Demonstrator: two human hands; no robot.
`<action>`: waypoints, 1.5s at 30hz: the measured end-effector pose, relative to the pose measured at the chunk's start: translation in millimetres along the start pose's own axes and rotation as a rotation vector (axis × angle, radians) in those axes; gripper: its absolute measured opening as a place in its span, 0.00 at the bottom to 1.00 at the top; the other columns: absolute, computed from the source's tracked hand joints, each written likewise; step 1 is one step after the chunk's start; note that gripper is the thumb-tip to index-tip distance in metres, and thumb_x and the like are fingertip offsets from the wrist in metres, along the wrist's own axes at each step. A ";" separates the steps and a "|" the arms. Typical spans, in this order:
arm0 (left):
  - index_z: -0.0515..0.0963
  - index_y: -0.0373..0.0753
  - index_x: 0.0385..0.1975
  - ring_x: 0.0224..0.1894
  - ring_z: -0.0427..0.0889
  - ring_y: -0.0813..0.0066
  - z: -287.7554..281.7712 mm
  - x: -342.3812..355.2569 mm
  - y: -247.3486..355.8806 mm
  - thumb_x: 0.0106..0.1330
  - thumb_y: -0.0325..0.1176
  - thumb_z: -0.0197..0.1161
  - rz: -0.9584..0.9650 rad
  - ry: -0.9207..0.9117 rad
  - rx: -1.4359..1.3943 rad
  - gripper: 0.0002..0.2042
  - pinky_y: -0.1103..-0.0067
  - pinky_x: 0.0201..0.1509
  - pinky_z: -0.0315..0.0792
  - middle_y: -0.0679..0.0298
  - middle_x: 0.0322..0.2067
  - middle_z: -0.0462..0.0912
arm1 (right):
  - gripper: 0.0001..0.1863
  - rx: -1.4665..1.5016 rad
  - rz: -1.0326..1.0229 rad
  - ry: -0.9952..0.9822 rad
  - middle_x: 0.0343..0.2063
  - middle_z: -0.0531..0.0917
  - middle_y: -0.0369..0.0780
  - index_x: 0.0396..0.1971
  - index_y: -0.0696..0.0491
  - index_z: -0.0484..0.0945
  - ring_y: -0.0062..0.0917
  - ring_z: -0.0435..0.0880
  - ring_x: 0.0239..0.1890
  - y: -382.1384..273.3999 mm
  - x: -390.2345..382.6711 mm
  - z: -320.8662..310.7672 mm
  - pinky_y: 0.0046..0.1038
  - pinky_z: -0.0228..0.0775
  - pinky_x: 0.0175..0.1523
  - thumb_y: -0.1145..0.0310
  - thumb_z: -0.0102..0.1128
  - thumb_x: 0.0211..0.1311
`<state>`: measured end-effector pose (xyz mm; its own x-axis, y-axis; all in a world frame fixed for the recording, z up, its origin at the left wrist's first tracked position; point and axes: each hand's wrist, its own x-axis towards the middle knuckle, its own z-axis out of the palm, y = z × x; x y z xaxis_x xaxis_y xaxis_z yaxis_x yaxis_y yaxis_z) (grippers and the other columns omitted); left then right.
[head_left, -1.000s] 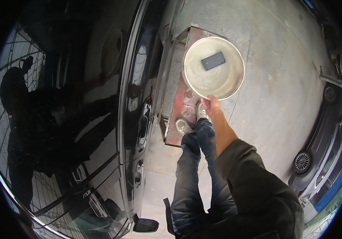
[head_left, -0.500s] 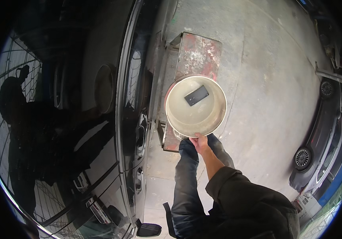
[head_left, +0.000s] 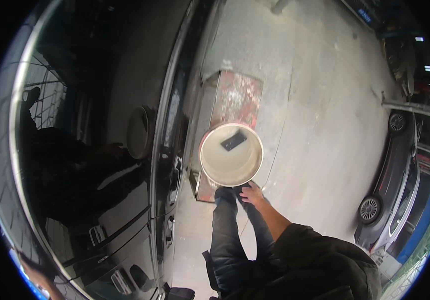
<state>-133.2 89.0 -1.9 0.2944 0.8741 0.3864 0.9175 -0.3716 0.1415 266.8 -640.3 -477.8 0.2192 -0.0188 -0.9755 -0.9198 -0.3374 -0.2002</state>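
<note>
A round cream bucket (head_left: 251, 159) stands on a long, worn red-and-white bench (head_left: 235, 95). Inside it lies a dark grey rectangular block (head_left: 233, 141). Just past the bucket's near rim is my right hand (head_left: 252, 195), its fingers apart and nothing in them; it looks slightly clear of the rim. A blurred, skin-coloured shape at the lower left edge looks like part of my left hand (head_left: 37, 277), beside the glossy black car (head_left: 75, 185). Its fingers cannot be made out.
The black car's side runs along the left of the bench, with door handles (head_left: 175, 180) and a side mirror (head_left: 181, 293) low down. My legs (head_left: 225, 235) stand at the bench's near end. A dark grey car (head_left: 382, 187) is parked at the far right on the concrete floor (head_left: 320, 150).
My right hand has let go of the bucket's rim and moved slightly back. The bucket now appears smaller and lower in view. A blurred skin-coloured shape has appeared at the lower left.
</note>
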 end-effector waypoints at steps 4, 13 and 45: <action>0.75 0.48 0.72 0.71 0.77 0.55 39.3 -5.4 82.7 0.83 0.52 0.46 -0.048 -0.029 0.056 0.26 0.66 0.72 0.70 0.59 0.71 0.76 | 0.36 -0.408 -0.257 0.049 0.59 0.83 0.47 0.78 0.49 0.55 0.37 0.90 0.49 -65.0 -67.3 -58.3 0.40 0.87 0.46 0.73 0.56 0.74; 0.76 0.46 0.70 0.69 0.77 0.55 44.5 -29.5 150.7 0.83 0.50 0.47 -0.127 0.030 0.114 0.24 0.66 0.70 0.71 0.62 0.70 0.77 | 0.24 -0.697 -0.695 0.124 0.47 0.89 0.41 0.67 0.55 0.75 0.28 0.90 0.44 -301.2 -233.9 -123.3 0.35 0.84 0.46 0.66 0.57 0.74; 0.65 0.48 0.77 0.77 0.61 0.41 77.3 -92.5 68.7 0.85 0.47 0.41 -0.109 0.019 0.631 0.25 0.57 0.80 0.56 0.43 0.75 0.65 | 0.20 -1.382 -0.614 -0.220 0.46 0.88 0.39 0.62 0.56 0.79 0.25 0.90 0.42 -779.7 -104.1 -52.8 0.29 0.82 0.41 0.60 0.60 0.78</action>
<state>-76.7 6.8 -98.3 0.1909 0.8886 0.4171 0.9245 -0.0200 -0.3805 978.4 -424.9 -215.3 0.2753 0.5404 -0.7951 0.3340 -0.8293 -0.4480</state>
